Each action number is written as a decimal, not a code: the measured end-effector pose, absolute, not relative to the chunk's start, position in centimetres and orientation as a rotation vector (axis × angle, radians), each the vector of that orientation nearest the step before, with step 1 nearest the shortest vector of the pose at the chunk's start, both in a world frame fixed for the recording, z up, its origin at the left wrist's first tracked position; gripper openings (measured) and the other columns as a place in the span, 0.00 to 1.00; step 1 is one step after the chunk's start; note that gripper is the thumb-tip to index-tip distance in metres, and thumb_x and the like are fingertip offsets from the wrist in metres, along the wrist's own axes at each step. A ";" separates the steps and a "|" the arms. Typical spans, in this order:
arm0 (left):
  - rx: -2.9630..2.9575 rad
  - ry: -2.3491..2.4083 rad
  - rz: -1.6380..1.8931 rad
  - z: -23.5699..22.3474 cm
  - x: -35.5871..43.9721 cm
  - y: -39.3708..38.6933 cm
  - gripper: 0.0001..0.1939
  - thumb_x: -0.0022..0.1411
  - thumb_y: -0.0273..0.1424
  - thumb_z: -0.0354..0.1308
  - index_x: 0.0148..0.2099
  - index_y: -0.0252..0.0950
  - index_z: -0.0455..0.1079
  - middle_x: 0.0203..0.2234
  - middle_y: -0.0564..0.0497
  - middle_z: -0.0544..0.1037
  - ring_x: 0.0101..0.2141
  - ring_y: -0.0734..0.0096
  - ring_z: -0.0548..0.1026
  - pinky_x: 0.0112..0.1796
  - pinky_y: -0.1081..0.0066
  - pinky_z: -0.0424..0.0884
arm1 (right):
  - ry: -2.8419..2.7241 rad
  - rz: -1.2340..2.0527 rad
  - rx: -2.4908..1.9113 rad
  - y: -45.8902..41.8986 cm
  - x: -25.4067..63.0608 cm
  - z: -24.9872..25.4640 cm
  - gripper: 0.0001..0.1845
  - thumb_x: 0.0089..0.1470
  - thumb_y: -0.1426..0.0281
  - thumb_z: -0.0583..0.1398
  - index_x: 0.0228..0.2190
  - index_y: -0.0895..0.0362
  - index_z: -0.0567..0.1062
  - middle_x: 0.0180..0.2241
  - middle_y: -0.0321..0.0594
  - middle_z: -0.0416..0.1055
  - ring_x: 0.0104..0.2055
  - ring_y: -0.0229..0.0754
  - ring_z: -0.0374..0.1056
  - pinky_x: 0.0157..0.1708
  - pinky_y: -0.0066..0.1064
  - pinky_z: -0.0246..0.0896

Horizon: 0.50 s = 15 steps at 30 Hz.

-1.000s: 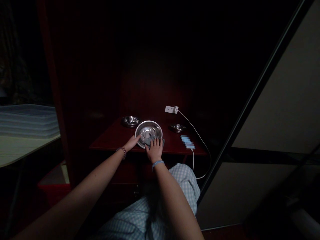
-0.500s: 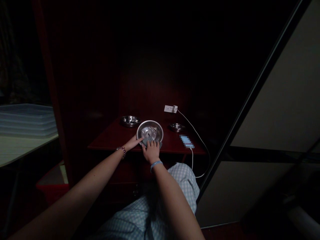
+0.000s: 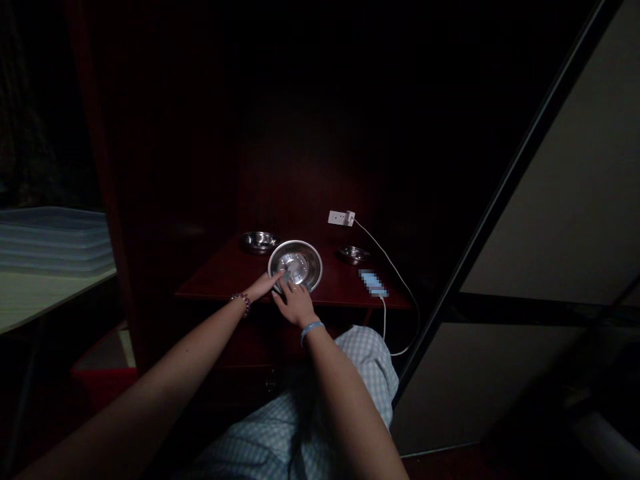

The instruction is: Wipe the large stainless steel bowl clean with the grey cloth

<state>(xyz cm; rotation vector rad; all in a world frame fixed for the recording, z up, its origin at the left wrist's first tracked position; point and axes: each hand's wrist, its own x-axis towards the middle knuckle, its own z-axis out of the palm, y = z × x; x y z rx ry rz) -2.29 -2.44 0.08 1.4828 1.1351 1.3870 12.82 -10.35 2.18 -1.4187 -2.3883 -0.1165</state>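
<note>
Head view, fingers first: left-hand fingers (image 3: 268, 281) together and nearly straight, tips against the near left rim of a stainless steel bowl (image 3: 296, 263), no clamp showing. Right-hand fingers (image 3: 287, 292) slightly apart and curled over the near rim; clamped or only resting, impossible to tell in this light. Greyish patch beneath those fingertips, possibly a cloth, too dark to settle. Left hand (image 3: 260, 287) angled in from the side, right hand (image 3: 296, 308) just behind the rim. Bowl open side up near the front edge of a dark red wooden tabletop (image 3: 215, 283), between two small steel bowls (image 3: 259, 242) (image 3: 353, 253). Best handling, by judgement: light, even fingertip pressure, as steel looks apt to skate on polished wood. On the same surface, a pixelated phone (image 3: 373, 283) with a white cable (image 3: 395, 280) running toward a white power socket (image 3: 341, 217). Around it, a bead bracelet (image 3: 243, 303) and blue wristband (image 3: 312, 330) on the wrists, blue checked trousers (image 3: 365, 360) below, stacked translucent plastic trays (image 3: 55, 240) on a pale table (image 3: 40, 300) at left, a red box (image 3: 100, 380) underneath, a pale sliding door (image 3: 560, 200) at right, room dim.
</note>
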 end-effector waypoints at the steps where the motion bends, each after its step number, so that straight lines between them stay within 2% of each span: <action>1: 1.489 1.148 1.386 0.1 -2.3 -2.5 0.37 0.50 0.58 0.63 0.50 0.32 0.75 0.48 0.40 0.83 0.55 0.48 0.76 0.56 0.59 0.71 | -2.382 -0.117 -1.417 -10.3 12.9 2.2 0.32 0.71 0.54 0.48 0.68 0.55 0.60 0.65 0.51 0.65 0.66 0.49 0.61 0.67 0.42 0.49; 6: 1.523 1.167 1.403 0.1 -2.3 -2.5 0.34 0.54 0.55 0.62 0.50 0.31 0.76 0.48 0.39 0.83 0.55 0.49 0.77 0.57 0.58 0.71 | -2.345 -0.155 -1.497 -10.0 12.8 2.1 0.29 0.71 0.55 0.47 0.66 0.52 0.65 0.63 0.48 0.68 0.64 0.48 0.63 0.66 0.44 0.48; 10: 1.520 1.166 1.413 -0.1 -2.4 -2.1 0.34 0.54 0.54 0.62 0.52 0.30 0.75 0.51 0.38 0.81 0.57 0.48 0.75 0.58 0.57 0.69 | -2.295 -0.242 -1.605 -9.7 12.9 2.0 0.30 0.71 0.54 0.45 0.62 0.54 0.70 0.61 0.51 0.70 0.64 0.52 0.63 0.67 0.49 0.45; 15: 1.518 1.128 1.445 -0.5 -2.4 -1.6 0.36 0.55 0.53 0.63 0.56 0.31 0.73 0.56 0.36 0.78 0.60 0.49 0.72 0.61 0.58 0.65 | -2.218 -0.395 -1.696 -9.5 13.1 1.7 0.33 0.69 0.53 0.46 0.59 0.63 0.74 0.62 0.59 0.66 0.68 0.57 0.56 0.70 0.52 0.26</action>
